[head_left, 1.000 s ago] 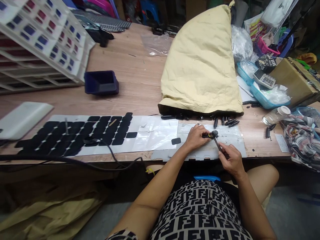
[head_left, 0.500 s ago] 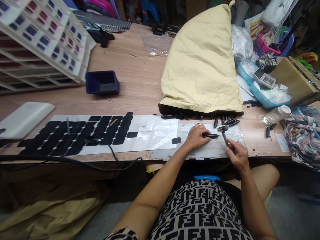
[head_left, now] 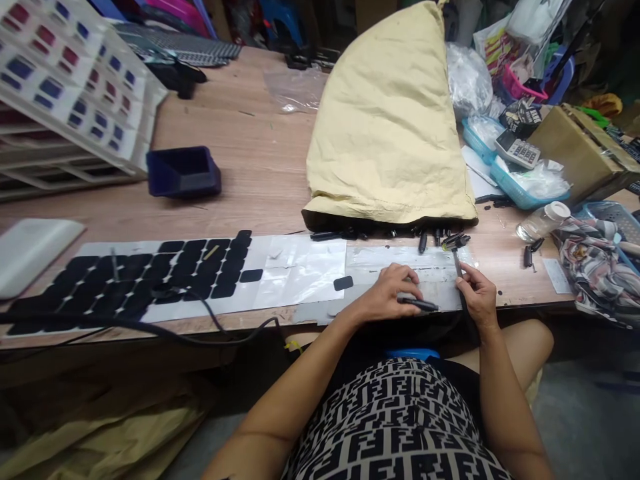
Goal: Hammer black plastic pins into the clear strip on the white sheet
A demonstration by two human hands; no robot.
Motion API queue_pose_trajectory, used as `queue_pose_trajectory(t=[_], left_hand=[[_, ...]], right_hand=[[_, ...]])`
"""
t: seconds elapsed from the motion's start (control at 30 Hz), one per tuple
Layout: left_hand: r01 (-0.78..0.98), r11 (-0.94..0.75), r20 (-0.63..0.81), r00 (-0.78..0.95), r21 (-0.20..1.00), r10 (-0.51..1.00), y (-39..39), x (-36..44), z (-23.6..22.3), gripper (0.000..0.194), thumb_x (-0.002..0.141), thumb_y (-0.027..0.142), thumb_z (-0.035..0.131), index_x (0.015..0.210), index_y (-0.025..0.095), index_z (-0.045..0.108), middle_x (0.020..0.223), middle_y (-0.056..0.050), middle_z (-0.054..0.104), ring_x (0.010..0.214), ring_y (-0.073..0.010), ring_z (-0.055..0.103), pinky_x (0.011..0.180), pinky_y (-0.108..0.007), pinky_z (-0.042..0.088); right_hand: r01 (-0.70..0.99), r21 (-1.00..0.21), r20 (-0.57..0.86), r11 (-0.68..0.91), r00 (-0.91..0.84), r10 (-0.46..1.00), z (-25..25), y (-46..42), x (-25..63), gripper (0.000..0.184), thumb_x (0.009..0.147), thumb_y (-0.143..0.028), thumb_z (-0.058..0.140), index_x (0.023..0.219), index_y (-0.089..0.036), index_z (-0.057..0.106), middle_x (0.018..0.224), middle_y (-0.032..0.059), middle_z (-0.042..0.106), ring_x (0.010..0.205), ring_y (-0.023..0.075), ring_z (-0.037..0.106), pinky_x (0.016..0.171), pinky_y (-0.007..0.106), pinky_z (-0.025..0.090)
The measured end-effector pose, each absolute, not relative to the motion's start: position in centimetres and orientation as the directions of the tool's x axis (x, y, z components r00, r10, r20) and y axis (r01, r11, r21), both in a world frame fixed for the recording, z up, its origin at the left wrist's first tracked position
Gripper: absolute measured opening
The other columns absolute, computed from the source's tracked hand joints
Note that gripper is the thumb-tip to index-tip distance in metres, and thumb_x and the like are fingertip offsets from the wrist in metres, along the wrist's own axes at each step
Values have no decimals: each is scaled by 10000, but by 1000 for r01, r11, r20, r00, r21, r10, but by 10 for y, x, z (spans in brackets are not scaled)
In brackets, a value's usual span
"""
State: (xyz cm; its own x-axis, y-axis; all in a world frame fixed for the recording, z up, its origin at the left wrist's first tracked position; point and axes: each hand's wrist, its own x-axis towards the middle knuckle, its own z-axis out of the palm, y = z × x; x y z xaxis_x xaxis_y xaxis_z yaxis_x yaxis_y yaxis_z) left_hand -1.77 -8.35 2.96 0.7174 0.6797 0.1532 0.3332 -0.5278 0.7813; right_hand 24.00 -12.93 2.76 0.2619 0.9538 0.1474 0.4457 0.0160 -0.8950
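My left hand (head_left: 393,293) is closed around one end of a slim black pen-like piece (head_left: 424,305), close to the table's front edge. The piece lies roughly level, its free end pointing right. In my right hand (head_left: 477,292) is a small hammer (head_left: 457,261), gripped by its handle, with the head up and away from me. Its head is beside several short black pieces (head_left: 423,241) lined up along the far side of a pale work sheet (head_left: 365,259). What exactly the black pieces are cannot be made out.
A large yellowish sack (head_left: 385,133) stands behind the black pieces. To the left lie a sheet of black rounded patches (head_left: 195,267), a cable (head_left: 210,339) and a dark blue bin (head_left: 183,172). On the right are a clear jar (head_left: 543,221), a patterned cloth (head_left: 590,263) and blue baskets (head_left: 525,193).
My left hand has brought the black piece towards me, to the front edge. The hammer head has shifted away from it, to the row of black pieces. The whole view has moved slightly.
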Motion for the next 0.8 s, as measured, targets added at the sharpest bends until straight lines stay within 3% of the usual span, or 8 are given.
queue_pose_trajectory(t=[0.2, 0.33, 0.43, 0.53, 0.67, 0.8], left_hand=[[356, -716, 216, 790, 601, 574, -119, -15, 24, 211, 772, 301, 806, 982, 302, 784, 1411, -52, 525, 1320, -327, 401, 1112, -507, 291], [350, -701, 215, 784, 621, 582, -118, -12, 24, 285, 705, 393, 861, 956, 289, 777, 1425, -63, 523, 1321, -341, 413, 1112, -518, 303], [378, -568, 213, 664, 731, 717, -102, -3, 28, 262, 760, 427, 809, 949, 253, 755, 1237, -65, 645, 1171, -276, 536, 1021, -430, 417], [529, -289, 94, 365, 798, 926, -75, 15, 33, 190, 861, 383, 691, 949, 218, 727, 956, -43, 703, 926, -206, 619, 815, -323, 485], [712, -23, -29, 61, 702, 998, -37, 43, 38, 275, 874, 467, 630, 903, 213, 731, 900, -48, 708, 886, -229, 632, 732, -323, 463], [775, -30, -30, 64, 631, 997, -22, 55, 37, 211, 838, 398, 643, 891, 219, 743, 966, -74, 713, 939, -271, 621, 736, -350, 456]], right_hand=[[531, -847, 170, 22, 232, 958, 25, -130, 240, 400, 830, -311, 664, 1198, -167, 727, 765, -4, 551, 648, 125, 487, 632, 273, 464], [555, -831, 196, 41, 222, 955, 22, -131, 241, 394, 834, -310, 662, 1200, -176, 724, 768, -2, 567, 646, 128, 504, 646, 279, 483], [578, -813, 222, 63, 208, 953, 22, -131, 241, 385, 834, -298, 658, 1196, -183, 725, 765, -3, 574, 641, 130, 514, 667, 289, 493], [599, -796, 249, 86, 195, 949, 24, -130, 241, 377, 835, -287, 654, 1192, -189, 727, 768, -4, 577, 642, 131, 518, 682, 295, 499], [605, -791, 258, 92, 194, 946, 24, -131, 240, 374, 838, -286, 651, 1190, -187, 726, 765, -4, 574, 632, 131, 519, 667, 294, 503], [599, -796, 252, 86, 199, 947, 23, -132, 240, 382, 838, -295, 647, 1199, -195, 723, 780, 2, 583, 642, 136, 530, 662, 296, 511]])
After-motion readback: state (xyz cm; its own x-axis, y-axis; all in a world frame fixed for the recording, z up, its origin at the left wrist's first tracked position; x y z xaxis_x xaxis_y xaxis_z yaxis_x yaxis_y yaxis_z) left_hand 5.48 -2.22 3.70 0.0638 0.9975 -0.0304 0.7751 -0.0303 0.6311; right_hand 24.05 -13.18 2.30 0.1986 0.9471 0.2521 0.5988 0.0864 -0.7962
